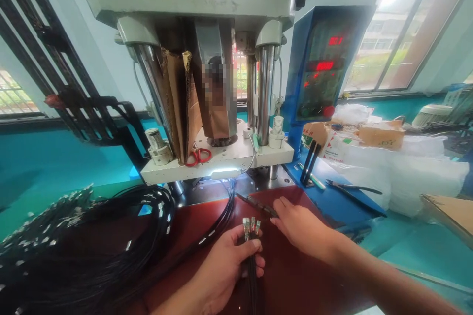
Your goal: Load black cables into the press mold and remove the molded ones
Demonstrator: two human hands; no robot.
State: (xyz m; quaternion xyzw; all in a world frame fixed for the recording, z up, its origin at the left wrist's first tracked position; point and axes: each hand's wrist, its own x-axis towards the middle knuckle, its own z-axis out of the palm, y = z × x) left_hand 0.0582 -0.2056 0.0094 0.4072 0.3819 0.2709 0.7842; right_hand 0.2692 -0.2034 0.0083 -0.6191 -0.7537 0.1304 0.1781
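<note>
My left hand (236, 258) is closed around several black cables (252, 280). Shiny metal terminals (251, 225) on the cable ends stick up above its thumb. To the right, my right hand (293, 219) grips the near end of a dark, narrow metal piece (256, 204); its exact kind is unclear. That piece points up and left, toward the press. Another strand of black cables (225, 214) runs from under the press down to the left. Both hands are above a reddish-brown work surface (291, 275).
A large coil of black cables (111, 246) with metal ends lies at left. Ahead stands a press (192, 2), with red-handled scissors (199, 156) and cardboard (181, 103) on its lower plate (177, 170). Pliers (353, 187), a blue control box (314, 64) and white bags (417, 172) are at right.
</note>
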